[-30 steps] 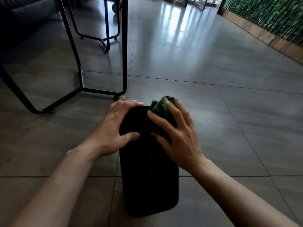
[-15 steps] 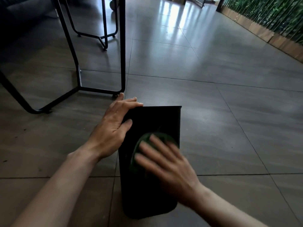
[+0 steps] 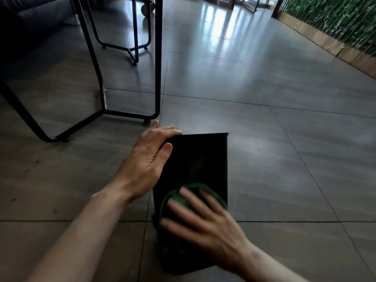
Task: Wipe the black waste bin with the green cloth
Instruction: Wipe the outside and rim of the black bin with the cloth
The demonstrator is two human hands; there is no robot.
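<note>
The black waste bin (image 3: 199,159) lies on its side on the grey tiled floor, its far end pointing away from me. My left hand (image 3: 146,161) holds the bin's far left corner, fingers over the edge and thumb on the upper face. My right hand (image 3: 203,222) is blurred with motion and presses the green cloth (image 3: 175,200) flat against the bin's upper face near the end closest to me, fingers spread. Most of the cloth is hidden under that hand.
Black metal table legs (image 3: 156,78) stand just beyond the bin on the left, with a second frame (image 3: 134,47) further back. A dark sofa (image 3: 30,21) fills the far left. A green plant wall with a wooden base (image 3: 335,43) runs along the right.
My right hand has slid the green cloth down the bin's face from the far end toward me. My left hand has stayed on the far left corner.
</note>
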